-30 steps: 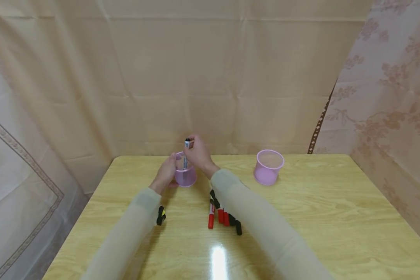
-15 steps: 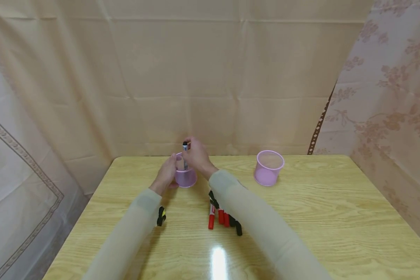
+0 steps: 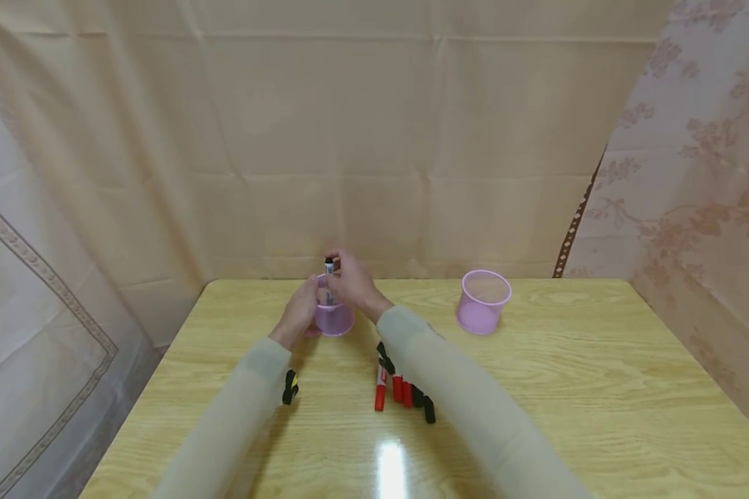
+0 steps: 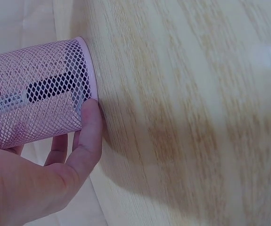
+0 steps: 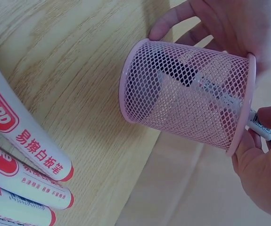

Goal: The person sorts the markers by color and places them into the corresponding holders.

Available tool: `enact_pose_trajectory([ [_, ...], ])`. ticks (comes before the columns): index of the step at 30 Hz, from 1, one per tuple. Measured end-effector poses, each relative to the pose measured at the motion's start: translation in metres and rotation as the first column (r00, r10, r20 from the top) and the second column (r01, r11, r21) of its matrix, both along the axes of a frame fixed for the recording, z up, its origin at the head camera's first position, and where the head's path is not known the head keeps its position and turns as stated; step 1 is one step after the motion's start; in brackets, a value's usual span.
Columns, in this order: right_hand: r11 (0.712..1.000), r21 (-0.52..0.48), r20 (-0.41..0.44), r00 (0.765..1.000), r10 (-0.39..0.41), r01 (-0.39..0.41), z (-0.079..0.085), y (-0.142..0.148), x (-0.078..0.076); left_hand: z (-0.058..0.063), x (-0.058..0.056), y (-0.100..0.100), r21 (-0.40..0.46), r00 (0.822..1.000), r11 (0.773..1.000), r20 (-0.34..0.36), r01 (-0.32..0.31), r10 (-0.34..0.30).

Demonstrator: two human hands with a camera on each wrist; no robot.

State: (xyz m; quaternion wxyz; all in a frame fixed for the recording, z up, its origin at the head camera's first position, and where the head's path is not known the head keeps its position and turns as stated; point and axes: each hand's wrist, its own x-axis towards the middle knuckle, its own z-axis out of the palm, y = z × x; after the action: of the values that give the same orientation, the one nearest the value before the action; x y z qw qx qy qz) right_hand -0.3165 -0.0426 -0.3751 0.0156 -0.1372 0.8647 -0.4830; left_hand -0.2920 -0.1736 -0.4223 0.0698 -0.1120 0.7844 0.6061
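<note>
fingers of the right hand pinch a white, black-ended marker partly inside a pink mesh cup, gripped by fingers of the left hand.

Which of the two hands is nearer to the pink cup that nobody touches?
The right hand. It pinches a marker in the other cup, left of the untouched cup; the left hand holds the other cup's left side, farther away.

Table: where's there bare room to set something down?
Bare: the table right of the right sleeve and right cup; also between left sleeve and the table's left edge. Crowded: around the markers beside the right sleeve, and around left hand, right hand and left cup.
</note>
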Motion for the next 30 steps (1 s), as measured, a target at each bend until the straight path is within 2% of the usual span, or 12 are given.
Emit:
enact_pose_trajectory([
  [3,1.000,0.021,-0.002,1.000,0.007,-0.007,0.000,0.000,-0.002,0.001,0.000,0.000,-0.002,1.000,1.000,0.007,-0.003,0.003],
  [10,0.995,0.099,-0.071,0.997,0.042,-0.034,-0.002,-0.001,-0.006,0.004,0.003,-0.001,-0.012,1.000,1.000,0.026,0.012,-0.012],
  [17,0.991,0.134,-0.100,0.995,-0.007,0.021,-0.003,-0.007,-0.006,0.005,0.003,0.000,-0.009,1.000,1.000,0.016,0.026,-0.026],
  [20,0.991,0.126,-0.083,0.996,-0.024,0.035,-0.002,-0.009,-0.005,0.005,0.002,-0.001,-0.021,0.999,0.999,0.018,0.029,-0.028],
  [30,0.986,0.159,-0.095,0.995,-0.031,0.045,-0.001,-0.013,-0.005,0.003,0.001,-0.001,-0.024,1.000,0.999,0.004,0.023,-0.023],
])
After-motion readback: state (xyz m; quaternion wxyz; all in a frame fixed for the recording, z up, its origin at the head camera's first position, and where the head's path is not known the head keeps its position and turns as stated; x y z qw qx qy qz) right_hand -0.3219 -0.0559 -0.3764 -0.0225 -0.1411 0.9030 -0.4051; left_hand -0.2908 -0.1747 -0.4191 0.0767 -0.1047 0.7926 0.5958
